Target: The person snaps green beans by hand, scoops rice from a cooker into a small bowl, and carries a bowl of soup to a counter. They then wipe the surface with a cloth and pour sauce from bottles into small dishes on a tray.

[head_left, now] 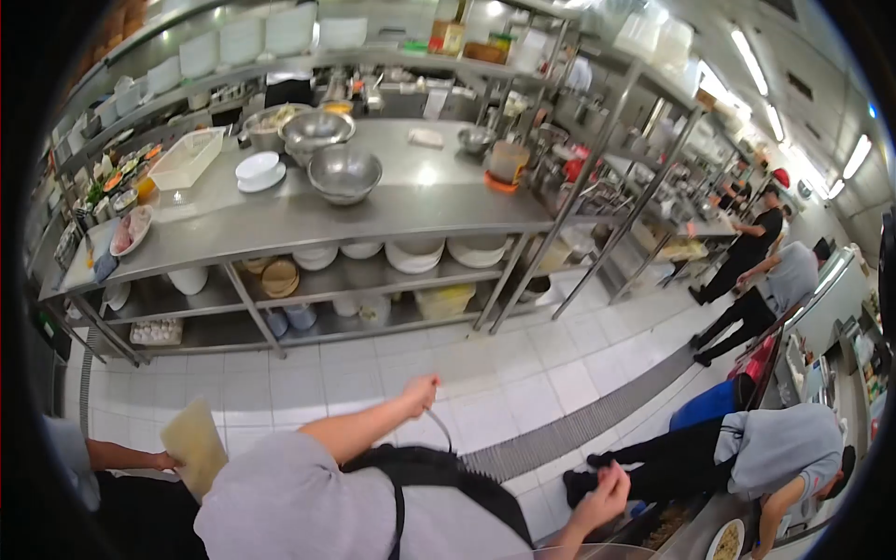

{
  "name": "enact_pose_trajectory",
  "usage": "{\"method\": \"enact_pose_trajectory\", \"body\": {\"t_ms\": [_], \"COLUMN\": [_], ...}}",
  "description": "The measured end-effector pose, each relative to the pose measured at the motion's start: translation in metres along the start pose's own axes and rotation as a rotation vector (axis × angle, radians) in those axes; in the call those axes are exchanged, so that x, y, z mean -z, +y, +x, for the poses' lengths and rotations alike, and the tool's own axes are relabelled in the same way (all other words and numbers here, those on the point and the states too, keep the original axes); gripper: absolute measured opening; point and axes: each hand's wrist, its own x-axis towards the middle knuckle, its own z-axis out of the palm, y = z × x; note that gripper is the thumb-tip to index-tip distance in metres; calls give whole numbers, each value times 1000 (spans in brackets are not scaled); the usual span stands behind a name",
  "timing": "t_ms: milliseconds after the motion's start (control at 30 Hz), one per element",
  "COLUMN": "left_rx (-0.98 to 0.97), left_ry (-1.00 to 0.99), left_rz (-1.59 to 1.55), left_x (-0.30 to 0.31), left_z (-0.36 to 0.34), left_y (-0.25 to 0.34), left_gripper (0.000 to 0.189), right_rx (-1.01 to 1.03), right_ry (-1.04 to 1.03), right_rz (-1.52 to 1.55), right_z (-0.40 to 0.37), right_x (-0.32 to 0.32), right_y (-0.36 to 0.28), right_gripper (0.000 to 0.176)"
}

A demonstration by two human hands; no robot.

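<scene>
My left hand point(420, 396) is in the lower middle, at the end of a bare forearm from a grey sleeve. Its fingers are closed on a thin curved cord point(441, 427), which hangs toward the black apron point(411, 459). Farther right and lower, my right hand point(605, 497) is raised with its fingers drawn together; what they hold, if anything, is too small to name. It is nearest to the counter at the lower right, where a white plate of food point(725, 541) lies.
A co-worker's hand point(168, 461) at the lower left holds a yellowish board point(194, 448). Another person point(784, 453) bends over the right counter. Ahead, a steel table point(411, 210) bears metal bowls point(344, 175). A floor grate point(579, 411) runs right; two more persons stand beyond.
</scene>
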Motion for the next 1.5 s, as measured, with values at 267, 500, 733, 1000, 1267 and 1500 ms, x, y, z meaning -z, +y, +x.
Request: {"method": "enact_pose_trajectory", "body": {"t_ms": [267,500,733,1000,1267,1500], "left_rx": [-270,-365,-513,-592,-547,-515], "left_ry": [179,501,840,1090,1384,1351], "left_rz": [-302,-650,-898,-833,-933,-964], "left_x": [112,238,265,193,130,126], "left_z": [8,-26,-35,-28,-34,-8], "left_y": [155,133,133,194,167,166], "left_gripper": [26,27,24,25,25,24], "right_rx": [-17,-206,242,646,899,903], "right_ry": [-284,-799,-1275,-1666,-1808,-1823], "right_rz": [153,320,-54,-986,-1130,-1112], "right_z": [15,3,-21,-49,-45,-24], "right_x": [-205,-396,-591,-799,-839,-827], "right_y": [-14,56,137,205,270,290], "right_gripper": [28,17,35,46,43,41]}}
